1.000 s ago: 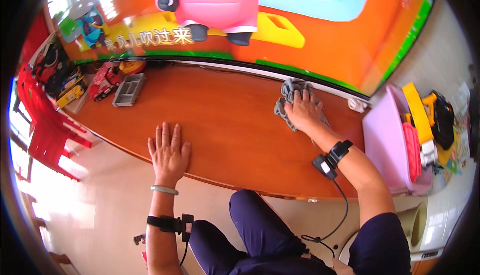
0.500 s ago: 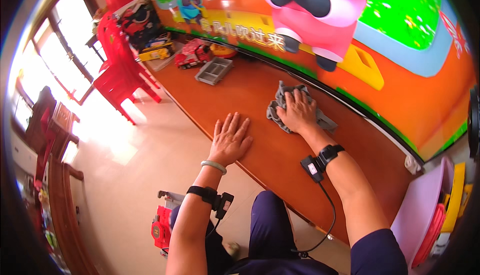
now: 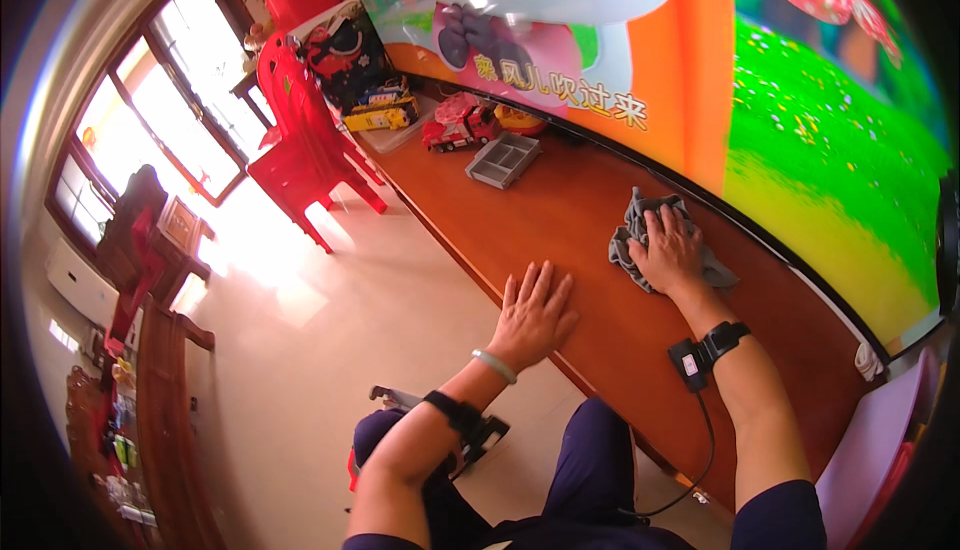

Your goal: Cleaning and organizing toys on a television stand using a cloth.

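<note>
The right hand point(image 3: 672, 253) lies palm down on a crumpled grey cloth point(image 3: 630, 243), its fingers a little parted; the palm covers part of the cloth, so I cannot tell whether this grip is clamped on any fold. The cloth rests on the brown table point(image 3: 640, 370), nearer the far edge than the near one, with loose folds showing left of the hand and a flap to its right. The left hand point(image 3: 533, 317) is laid over the table's near edge, fingers stretched and slightly apart, holding nothing; a pale bracelet point(image 3: 495, 365) circles that wrist. Each forearm wears a black strap, and a cable point(image 3: 711, 440) hangs from the right one.

Toward the table's left end sits a grey tray point(image 3: 503, 160) with compartments, a red truck point(image 3: 462, 127) just beside it, and a yellow toy point(image 3: 383, 117) close to the left end. A big screen point(image 3: 660, 100) stands along the far edge. Near the right end is a small white object point(image 3: 868, 360), and a purple bin point(image 3: 880, 450) stands beside that end. A red chair point(image 3: 305, 155) is on the floor by the left end.
</note>
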`<state>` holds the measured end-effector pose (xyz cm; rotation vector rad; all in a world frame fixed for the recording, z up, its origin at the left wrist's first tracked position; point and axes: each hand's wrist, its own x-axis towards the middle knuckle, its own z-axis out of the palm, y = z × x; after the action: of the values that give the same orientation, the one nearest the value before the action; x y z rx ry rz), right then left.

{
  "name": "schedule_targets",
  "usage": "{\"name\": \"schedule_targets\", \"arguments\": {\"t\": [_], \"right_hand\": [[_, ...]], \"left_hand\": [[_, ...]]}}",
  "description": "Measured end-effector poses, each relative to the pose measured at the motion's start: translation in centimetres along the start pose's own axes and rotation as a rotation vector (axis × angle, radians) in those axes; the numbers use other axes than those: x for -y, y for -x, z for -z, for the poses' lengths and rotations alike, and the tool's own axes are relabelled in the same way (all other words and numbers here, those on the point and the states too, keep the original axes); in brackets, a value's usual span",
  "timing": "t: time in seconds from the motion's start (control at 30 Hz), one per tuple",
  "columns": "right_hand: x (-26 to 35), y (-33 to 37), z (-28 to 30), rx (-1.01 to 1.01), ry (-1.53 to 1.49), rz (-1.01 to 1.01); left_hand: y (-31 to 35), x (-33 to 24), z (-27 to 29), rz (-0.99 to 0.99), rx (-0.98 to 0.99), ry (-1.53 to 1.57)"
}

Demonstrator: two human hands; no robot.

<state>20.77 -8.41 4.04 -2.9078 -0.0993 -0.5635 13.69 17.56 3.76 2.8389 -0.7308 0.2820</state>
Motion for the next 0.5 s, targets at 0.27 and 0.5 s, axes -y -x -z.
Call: {"name": "schedule_targets", "arguments": {"t": [0.27, 0.5], "right_hand": [[-1.0, -0.6, -0.9, 0.06, 0.085, 0.097], [3.9, -8.8, -3.5, 0.215, 0.132, -0.111]], "left_hand": [[6.3, 4.4, 3.7, -0.277, 0.17, 0.047], [10.1, 6.9, 7.5, -0.138, 0.294, 0.137]]}}
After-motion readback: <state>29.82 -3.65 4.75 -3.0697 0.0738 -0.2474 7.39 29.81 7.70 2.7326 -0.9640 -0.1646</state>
